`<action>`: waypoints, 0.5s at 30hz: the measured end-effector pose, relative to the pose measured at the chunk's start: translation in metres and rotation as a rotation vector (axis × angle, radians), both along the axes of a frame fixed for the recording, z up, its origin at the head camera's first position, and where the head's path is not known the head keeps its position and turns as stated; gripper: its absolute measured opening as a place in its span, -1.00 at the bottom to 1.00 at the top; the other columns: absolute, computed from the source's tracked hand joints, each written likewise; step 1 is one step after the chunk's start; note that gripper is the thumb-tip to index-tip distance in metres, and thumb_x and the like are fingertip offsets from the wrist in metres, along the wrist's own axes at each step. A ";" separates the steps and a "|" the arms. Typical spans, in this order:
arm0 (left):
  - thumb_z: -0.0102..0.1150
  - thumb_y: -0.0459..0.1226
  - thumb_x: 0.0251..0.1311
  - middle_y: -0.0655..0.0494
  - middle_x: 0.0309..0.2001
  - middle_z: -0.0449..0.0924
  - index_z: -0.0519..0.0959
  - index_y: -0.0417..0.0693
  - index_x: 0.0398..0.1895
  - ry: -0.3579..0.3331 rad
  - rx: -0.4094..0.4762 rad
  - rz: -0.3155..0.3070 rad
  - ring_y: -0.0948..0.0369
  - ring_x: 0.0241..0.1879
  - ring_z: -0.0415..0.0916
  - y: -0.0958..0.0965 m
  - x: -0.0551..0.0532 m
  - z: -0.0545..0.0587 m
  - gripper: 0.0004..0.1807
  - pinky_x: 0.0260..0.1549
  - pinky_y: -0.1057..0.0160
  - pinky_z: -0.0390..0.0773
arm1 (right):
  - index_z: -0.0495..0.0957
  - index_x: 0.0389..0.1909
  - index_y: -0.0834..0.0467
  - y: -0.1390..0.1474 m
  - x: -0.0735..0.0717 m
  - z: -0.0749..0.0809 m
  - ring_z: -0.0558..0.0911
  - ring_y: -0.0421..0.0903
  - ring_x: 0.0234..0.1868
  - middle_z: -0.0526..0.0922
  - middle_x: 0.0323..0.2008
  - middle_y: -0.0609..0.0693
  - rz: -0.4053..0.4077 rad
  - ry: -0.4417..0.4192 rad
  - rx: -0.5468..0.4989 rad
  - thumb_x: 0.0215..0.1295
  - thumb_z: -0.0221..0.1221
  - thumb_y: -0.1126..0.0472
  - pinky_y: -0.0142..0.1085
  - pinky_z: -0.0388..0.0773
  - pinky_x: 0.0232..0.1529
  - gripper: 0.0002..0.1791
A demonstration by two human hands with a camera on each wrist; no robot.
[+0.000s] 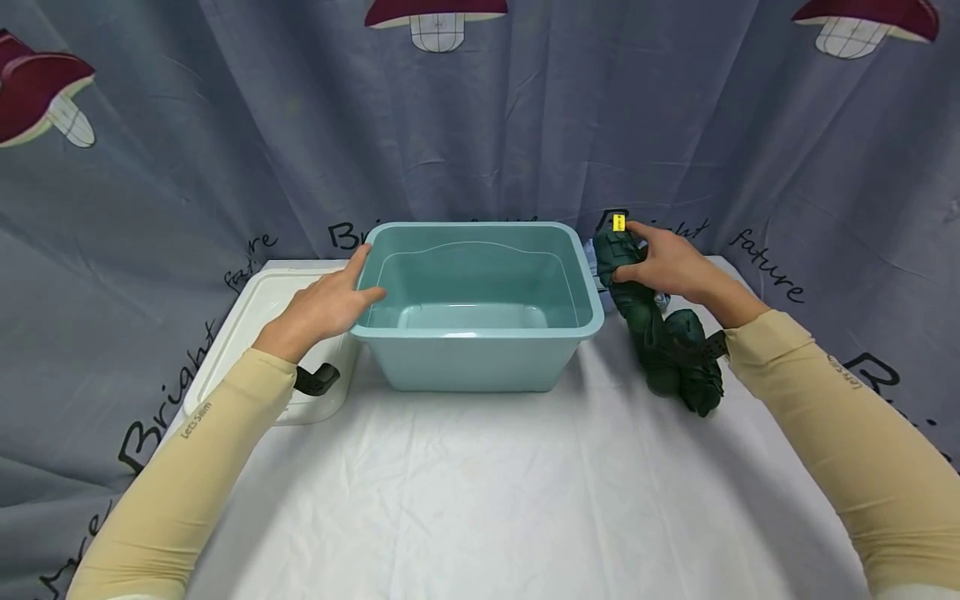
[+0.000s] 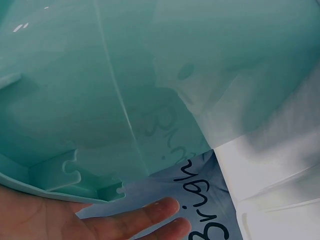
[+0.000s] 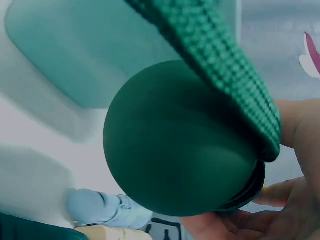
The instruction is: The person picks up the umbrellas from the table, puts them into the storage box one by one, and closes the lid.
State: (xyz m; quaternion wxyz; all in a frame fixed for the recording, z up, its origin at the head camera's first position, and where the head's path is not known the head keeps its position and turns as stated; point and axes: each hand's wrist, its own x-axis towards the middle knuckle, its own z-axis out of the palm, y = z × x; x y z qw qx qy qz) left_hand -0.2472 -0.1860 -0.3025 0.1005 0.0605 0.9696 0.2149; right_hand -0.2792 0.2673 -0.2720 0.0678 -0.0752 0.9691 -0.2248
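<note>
My left hand (image 1: 324, 302) grips the left rim of a teal plastic tub (image 1: 472, 360), thumb over the inside and fingers outside. In the left wrist view, those fingers (image 2: 135, 220) extend below the tub's rim. To the right of the tub, my right hand (image 1: 670, 265) holds a dark green folded umbrella (image 1: 637, 310) between thumb and fingers. A yellow tag (image 1: 618, 222) shows at its far end. In the right wrist view, the umbrella's smooth round end (image 3: 170, 145) faces the camera, with a woven green strap (image 3: 220, 65) across it.
A white lid (image 1: 258, 333) lies left of the tub, partly under my left arm. More dark green fabric (image 1: 701, 387) lies beside the held umbrella. A light blue folded bundle (image 3: 107, 207) lies near a beige item (image 3: 112, 233). A grey curtain (image 1: 465, 142) hangs behind the white-covered table (image 1: 480, 492).
</note>
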 end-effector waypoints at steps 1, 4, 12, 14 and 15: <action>-0.31 0.31 0.17 0.14 0.45 -0.10 -0.58 0.60 0.32 0.000 0.003 -0.001 -0.04 0.35 0.06 0.000 0.000 0.000 -0.16 0.07 -0.31 0.12 | -0.19 0.46 0.11 -0.001 0.000 0.003 0.47 0.08 -0.18 0.49 -0.10 0.24 0.003 -0.005 -0.005 0.12 0.21 -0.01 -0.14 0.46 -0.35 0.01; -0.31 0.31 0.17 0.14 0.45 -0.11 -0.58 0.61 0.31 0.000 0.009 -0.003 -0.05 0.35 0.05 -0.001 0.001 -0.001 -0.16 0.07 -0.32 0.12 | -0.23 0.46 0.07 -0.002 -0.001 0.011 0.46 0.10 -0.16 0.45 -0.09 0.24 0.004 -0.010 -0.007 0.13 0.20 -0.02 -0.10 0.44 -0.28 0.02; -0.34 0.33 0.16 0.13 0.46 -0.14 -0.58 0.60 0.31 0.003 0.003 0.004 -0.08 0.38 -0.03 -0.002 -0.001 0.000 -0.17 0.10 -0.35 0.05 | -0.21 0.47 0.03 -0.010 -0.004 0.026 0.44 0.12 -0.05 0.40 0.05 0.27 0.006 0.000 -0.024 0.12 0.21 -0.07 0.01 0.45 -0.12 0.03; -0.34 0.33 0.16 0.12 0.45 -0.11 -0.58 0.60 0.31 0.002 0.002 0.002 -0.07 0.37 -0.01 -0.002 -0.001 -0.001 -0.17 0.10 -0.35 0.05 | -0.21 0.47 0.04 -0.012 -0.003 0.030 0.45 0.12 -0.05 0.41 0.04 0.27 0.005 -0.004 -0.021 0.12 0.21 -0.07 -0.02 0.47 -0.14 0.02; -0.34 0.33 0.16 0.12 0.45 -0.10 -0.58 0.59 0.32 0.002 0.002 0.001 -0.07 0.37 0.00 -0.002 -0.001 -0.001 -0.16 0.10 -0.35 0.06 | -0.21 0.47 0.03 -0.013 -0.003 0.031 0.45 0.12 -0.05 0.41 0.04 0.27 0.006 -0.004 -0.019 0.12 0.20 -0.08 -0.03 0.48 -0.16 0.02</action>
